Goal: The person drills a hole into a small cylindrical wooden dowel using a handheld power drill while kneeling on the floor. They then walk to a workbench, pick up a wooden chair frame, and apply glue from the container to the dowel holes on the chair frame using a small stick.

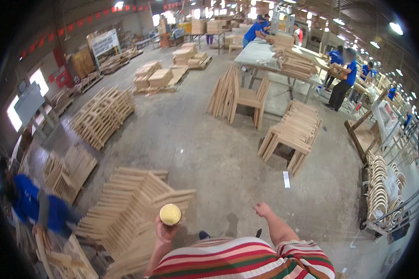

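Note:
My left hand (165, 231) is raised in front of my chest and closed around a small round container with a yellow lid (170, 214). My right hand (262, 209) hangs out to the side, loosely curled, with nothing in it. Below both hands my striped red, white and green shirt (246, 260) fills the lower edge. Just left of the left hand lies a leaning stack of pale wooden chair frames (135, 204) on the concrete floor.
More stacks of wooden frames stand at left (102, 116), centre (239, 95) and right (293, 132). Curved wooden parts fill a metal rack (381, 190) at right. A person in blue (37, 207) bends at lower left; others in blue work at tables (265, 53) behind.

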The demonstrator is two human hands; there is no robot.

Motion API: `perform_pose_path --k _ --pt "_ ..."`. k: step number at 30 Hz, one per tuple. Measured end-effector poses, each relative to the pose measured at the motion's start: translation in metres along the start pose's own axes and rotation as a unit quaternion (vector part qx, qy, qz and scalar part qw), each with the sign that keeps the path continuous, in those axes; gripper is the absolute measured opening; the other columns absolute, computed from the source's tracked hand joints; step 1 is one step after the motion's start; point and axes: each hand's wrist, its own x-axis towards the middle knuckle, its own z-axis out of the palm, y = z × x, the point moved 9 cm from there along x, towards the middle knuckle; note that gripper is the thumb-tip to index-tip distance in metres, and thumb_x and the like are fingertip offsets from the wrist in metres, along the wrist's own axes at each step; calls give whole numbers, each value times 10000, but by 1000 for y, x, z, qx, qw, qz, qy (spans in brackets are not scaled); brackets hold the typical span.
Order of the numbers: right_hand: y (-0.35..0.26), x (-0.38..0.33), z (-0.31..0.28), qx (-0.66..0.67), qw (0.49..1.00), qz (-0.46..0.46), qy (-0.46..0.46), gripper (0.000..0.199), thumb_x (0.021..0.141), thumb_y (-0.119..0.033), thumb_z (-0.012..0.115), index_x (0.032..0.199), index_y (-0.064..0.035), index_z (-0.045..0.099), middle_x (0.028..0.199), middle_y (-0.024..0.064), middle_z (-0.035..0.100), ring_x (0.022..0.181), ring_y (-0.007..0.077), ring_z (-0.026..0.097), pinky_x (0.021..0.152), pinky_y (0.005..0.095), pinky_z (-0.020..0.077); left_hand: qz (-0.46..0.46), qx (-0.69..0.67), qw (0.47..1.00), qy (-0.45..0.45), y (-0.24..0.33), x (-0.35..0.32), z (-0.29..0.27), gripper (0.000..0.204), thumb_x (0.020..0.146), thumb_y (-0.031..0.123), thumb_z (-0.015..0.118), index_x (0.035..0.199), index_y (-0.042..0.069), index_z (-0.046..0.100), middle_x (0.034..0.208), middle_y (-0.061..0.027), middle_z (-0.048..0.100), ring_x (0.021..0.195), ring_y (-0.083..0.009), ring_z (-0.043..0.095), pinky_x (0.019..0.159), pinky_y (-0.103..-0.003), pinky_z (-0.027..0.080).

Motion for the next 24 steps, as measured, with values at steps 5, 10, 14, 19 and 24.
perform_pose_path --k 5,10,14,19,24 --pt "88 -3 0 14 988 155 9 360 778 -314 529 681 25 599 553 114 572 449 198 550 459 330 460 -73 17 996 56 46 146 34 408 858 359 335 1092 88 530 1089 -96 568 1003 -304 547 854 -549 423" --pt "83 14 13 -51 982 166 -73 342 812 -316 525 791 3 647 698 144 626 645 249 624 621 405 485 -71 -34 997 -5 81 315 66 380 877 306 342 1063 36 533 1039 -137 577 960 -313 563 813 -507 461" --pt "19 127 21 -39 971 202 -120 283 762 -355 557 923 -147 661 876 132 626 817 261 610 713 414 461 -47 -28 998 21 120 425 102 367 870 317 379 1034 33 545 1008 -125 594 928 -302 583 779 -469 495" --pt "-72 417 -122 -7 987 158 1 309 799 -310 484 723 -29 588 658 133 602 570 224 597 546 394 477 -29 -37 999 26 148 554 134 363 852 325 377 1044 73 553 1031 -97 593 959 -263 576 803 -451 485" --pt "-326 658 -237 32 986 -89 136 293 785 -268 527 907 -18 621 694 122 614 645 216 609 598 334 480 35 -47 993 105 216 658 127 383 851 326 370 1077 65 534 1054 -95 582 974 -270 570 815 -456 480"
